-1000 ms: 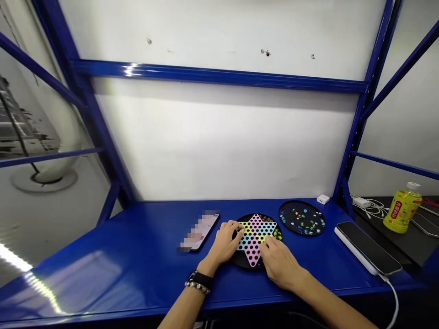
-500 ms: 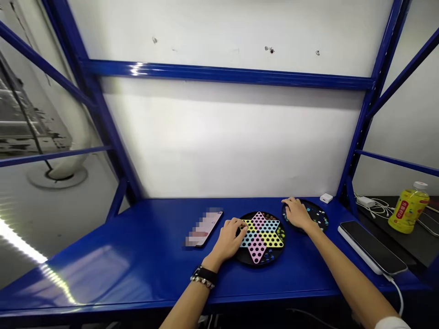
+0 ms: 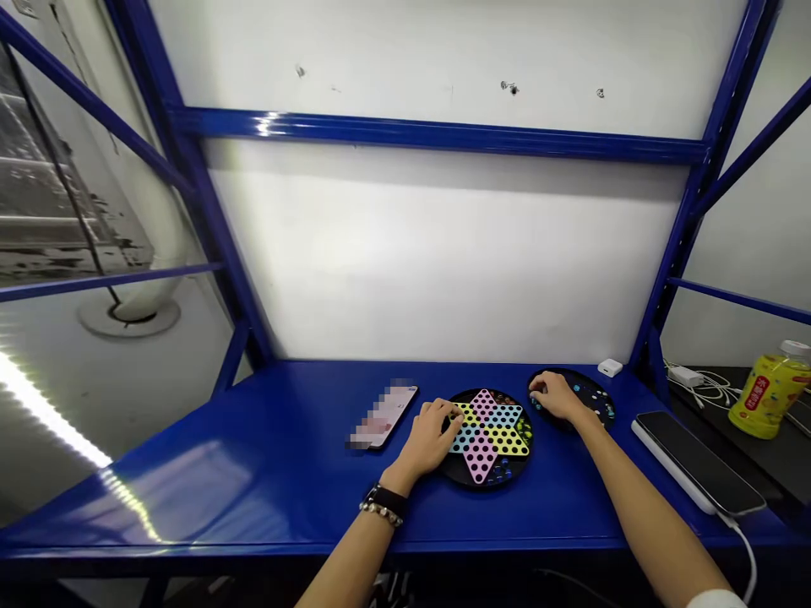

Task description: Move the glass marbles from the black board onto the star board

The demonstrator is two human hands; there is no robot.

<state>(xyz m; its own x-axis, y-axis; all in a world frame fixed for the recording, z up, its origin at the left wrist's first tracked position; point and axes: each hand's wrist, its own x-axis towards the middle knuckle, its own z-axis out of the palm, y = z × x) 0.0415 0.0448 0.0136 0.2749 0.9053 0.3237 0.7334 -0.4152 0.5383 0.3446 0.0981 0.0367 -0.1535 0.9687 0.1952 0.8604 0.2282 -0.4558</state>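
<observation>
A round black Chinese-checkers board [image 3: 491,437] with a star of pink, yellow and light-blue fields lies on the blue shelf [image 3: 253,473]. My left hand [image 3: 432,437] rests on its left edge, fingers curled over the rim. To the right sits a round black tray [image 3: 592,397] holding several coloured marbles. My right hand [image 3: 557,395] lies inside that tray, fingers bent down among the marbles; what they pinch, if anything, is hidden.
A phone [image 3: 383,417] lies left of the board. A second phone on a white power bank [image 3: 693,462] sits at the right, its cable running off the edge. A small white charger [image 3: 610,368] is at the back. A yellow bottle [image 3: 770,390] stands on the neighbouring dark table.
My right hand left the star board's lower right and reached over into the marble tray, where it now stays. My left hand kept its place on the board's edge.
</observation>
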